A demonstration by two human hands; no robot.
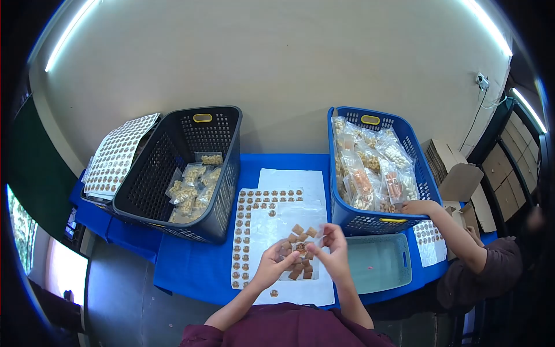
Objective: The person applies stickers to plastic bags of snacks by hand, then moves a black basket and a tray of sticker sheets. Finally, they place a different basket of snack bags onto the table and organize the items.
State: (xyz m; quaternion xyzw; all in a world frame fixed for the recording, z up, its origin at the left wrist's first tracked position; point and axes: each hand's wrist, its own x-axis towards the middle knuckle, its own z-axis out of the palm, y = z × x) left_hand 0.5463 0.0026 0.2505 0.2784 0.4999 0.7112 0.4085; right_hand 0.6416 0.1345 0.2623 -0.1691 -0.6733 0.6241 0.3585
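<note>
Both my hands are at a clear packet (303, 269) of brown square pieces, over the white sheets in front of me. My left hand (274, 265) grips the packet's left side, its thumb beside a round sticker (301, 248) on the packet. On the right, my right hand (333, 251) has its fingers closed at the packet's upper right edge, near the sticker. Beneath and left of the packet lies a sheet of round stickers (241, 231), with gaps in its rows. A plain white sheet (312, 294) extends under it.
A dark basket (219, 214) with some packets stands left; a blue basket (347, 217) full of packets stands right. A co-worker's hand (421, 208) rests at its rim. Nearby are a pale green tray (378, 263), stacked sticker sheets (118, 153) and cardboard boxes (459, 182).
</note>
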